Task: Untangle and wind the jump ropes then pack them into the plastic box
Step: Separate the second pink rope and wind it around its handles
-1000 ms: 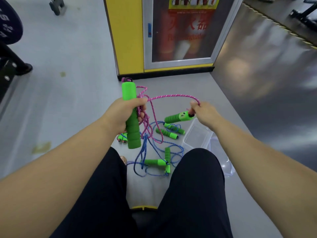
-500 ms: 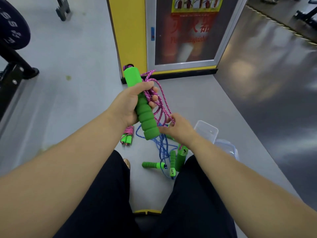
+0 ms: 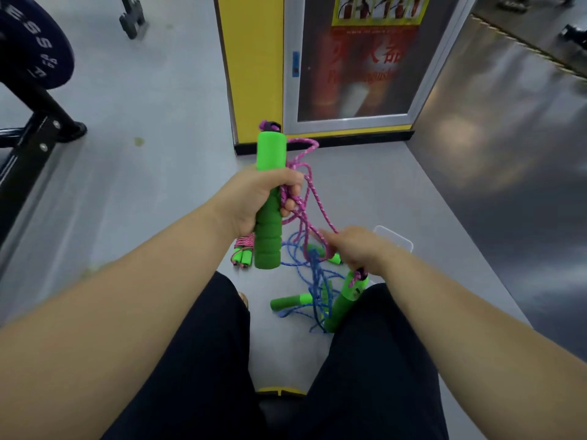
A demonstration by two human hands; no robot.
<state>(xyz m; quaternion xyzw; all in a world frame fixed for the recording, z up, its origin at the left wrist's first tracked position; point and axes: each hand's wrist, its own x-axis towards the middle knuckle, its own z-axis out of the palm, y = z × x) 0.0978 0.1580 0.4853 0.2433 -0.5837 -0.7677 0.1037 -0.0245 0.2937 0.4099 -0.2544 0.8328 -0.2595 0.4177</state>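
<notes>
Between the knees, tangled blue ropes (image 3: 313, 277) lie on the floor (image 3: 158, 185). The right hand (image 3: 359, 249), blurred, has its fingers pinching the pink rope (image 3: 300, 217), whose second handle (image 3: 344, 301) dangles below. The left hand (image 3: 254, 198) clenches the upright green handle (image 3: 270, 154) together with the pink loops. The plastic box (image 3: 395, 239) sits on the floor just beyond the right hand.

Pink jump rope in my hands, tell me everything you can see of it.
The pink jump rope has a braided pink-and-white cord and two ridged green foam handles. The left hand grips the first handle roughly upright, a dark cap on top, with several cord loops gathered against it in the same grip. The cord runs down to the blurred right hand, which holds it near its end; the second handle hangs below that hand, over tangled blue ropes.
</notes>
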